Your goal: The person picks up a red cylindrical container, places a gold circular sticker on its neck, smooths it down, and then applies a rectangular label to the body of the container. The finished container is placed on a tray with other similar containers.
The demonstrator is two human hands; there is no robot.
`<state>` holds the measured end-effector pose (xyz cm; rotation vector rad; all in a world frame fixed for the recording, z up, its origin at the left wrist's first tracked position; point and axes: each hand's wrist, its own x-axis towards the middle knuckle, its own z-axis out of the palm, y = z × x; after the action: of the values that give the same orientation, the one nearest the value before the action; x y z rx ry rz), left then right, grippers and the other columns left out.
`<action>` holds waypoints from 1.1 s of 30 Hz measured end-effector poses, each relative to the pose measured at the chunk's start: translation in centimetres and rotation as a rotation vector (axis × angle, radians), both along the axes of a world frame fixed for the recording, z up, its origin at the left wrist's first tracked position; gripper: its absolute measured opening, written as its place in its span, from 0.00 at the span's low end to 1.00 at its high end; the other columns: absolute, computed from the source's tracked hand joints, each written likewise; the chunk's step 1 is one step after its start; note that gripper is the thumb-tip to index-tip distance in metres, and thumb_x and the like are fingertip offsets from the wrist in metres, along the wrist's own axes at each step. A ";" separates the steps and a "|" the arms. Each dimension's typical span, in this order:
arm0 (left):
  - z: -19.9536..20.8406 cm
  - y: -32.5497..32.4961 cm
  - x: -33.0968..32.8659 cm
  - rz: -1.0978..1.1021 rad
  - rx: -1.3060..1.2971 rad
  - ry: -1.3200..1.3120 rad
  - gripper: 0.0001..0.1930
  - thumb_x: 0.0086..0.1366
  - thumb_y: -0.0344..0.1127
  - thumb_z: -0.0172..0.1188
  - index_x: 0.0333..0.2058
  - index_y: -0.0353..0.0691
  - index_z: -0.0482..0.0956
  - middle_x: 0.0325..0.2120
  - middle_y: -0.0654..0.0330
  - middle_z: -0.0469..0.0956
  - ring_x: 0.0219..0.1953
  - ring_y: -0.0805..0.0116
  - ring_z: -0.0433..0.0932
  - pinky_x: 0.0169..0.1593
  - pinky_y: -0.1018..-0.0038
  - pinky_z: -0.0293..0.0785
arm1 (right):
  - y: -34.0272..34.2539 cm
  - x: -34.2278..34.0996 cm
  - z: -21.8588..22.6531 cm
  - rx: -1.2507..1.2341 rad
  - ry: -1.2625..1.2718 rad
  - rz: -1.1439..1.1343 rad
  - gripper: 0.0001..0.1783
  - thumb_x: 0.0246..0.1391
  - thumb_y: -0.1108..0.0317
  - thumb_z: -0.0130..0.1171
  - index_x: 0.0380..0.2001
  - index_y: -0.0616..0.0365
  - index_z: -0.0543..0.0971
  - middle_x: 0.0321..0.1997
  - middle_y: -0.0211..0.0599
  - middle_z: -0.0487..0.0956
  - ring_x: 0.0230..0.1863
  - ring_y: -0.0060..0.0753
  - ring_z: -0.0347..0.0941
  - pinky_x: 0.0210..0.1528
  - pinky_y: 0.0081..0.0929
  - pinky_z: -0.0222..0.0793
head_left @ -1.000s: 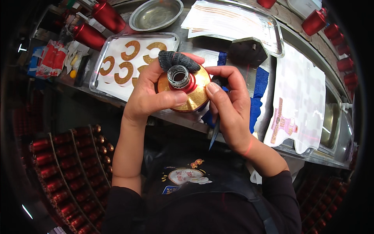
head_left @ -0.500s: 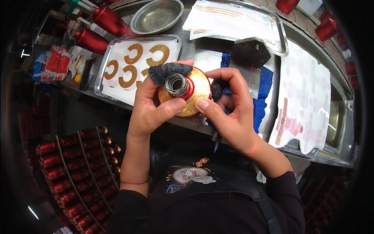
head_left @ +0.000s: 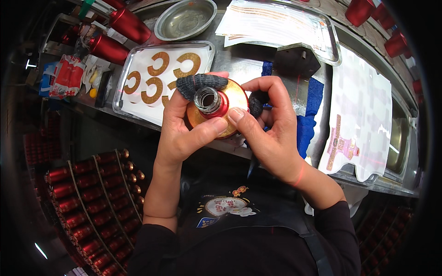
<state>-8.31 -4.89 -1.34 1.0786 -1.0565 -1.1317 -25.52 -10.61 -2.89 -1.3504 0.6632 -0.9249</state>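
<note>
Gold, ring-like covering (head_left: 238, 94) is seated around the red neck base of a red bottle with a clear, threaded glass mouth (head_left: 220, 106), and the bottle is held above the near edge of the bench, between both hands. By the left hand (head_left: 177, 138) the bottle is gripped from the left, the thumb laid across the gold covering and a dark grey knitted finger cover (head_left: 201, 85) resting behind the mouth. By the right hand (head_left: 278, 138) the bottle's right side is pinched, thumb on the gold covering and forefinger at its outer edge; whether the dark, pointed tool (head_left: 251, 168) below is held by the lower fingers cannot be told. Placement of the gold covering is judged to be largely complete; full adhesion at its edges cannot be confirmed, and pressing down is judged unfinished, as both thumbs are applied to it. Unused gold, C-shaped pieces (head_left: 145, 94) are left on white backing in the rimmed metal tray (head_left: 116, 100), beyond the left hand. Glossy red bottles (head_left: 130, 25) are positioned beyond that tray.
</note>
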 end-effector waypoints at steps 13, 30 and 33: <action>-0.1 0.1 -0.1 0.009 -0.013 -0.012 0.33 0.56 0.29 0.67 0.61 0.33 0.70 0.53 0.54 0.77 0.55 0.68 0.77 0.61 0.69 0.72 | -0.9 0.3 0.4 -0.051 0.078 -0.017 0.13 0.63 0.70 0.61 0.46 0.62 0.70 0.42 0.28 0.74 0.38 0.09 0.70 0.36 0.09 0.68; -0.8 0.5 0.0 0.016 -0.031 -0.058 0.35 0.56 0.32 0.69 0.62 0.33 0.68 0.62 0.49 0.71 0.58 0.64 0.75 0.63 0.65 0.71 | 0.0 -0.1 -1.2 -0.091 -0.099 -0.071 0.19 0.57 0.68 0.66 0.48 0.64 0.75 0.34 0.36 0.75 0.30 0.22 0.67 0.31 0.21 0.63; -0.8 0.6 0.0 0.026 -0.035 -0.048 0.35 0.56 0.31 0.68 0.62 0.33 0.69 0.61 0.50 0.71 0.58 0.64 0.75 0.62 0.65 0.71 | -0.1 -0.4 -1.2 -0.121 -0.051 -0.045 0.19 0.58 0.68 0.65 0.50 0.64 0.74 0.38 0.34 0.75 0.33 0.18 0.69 0.32 0.17 0.65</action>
<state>-8.29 -4.28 -2.16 1.0935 -1.0930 -1.0683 -25.87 -10.68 -4.14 -1.4187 0.6088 -1.0461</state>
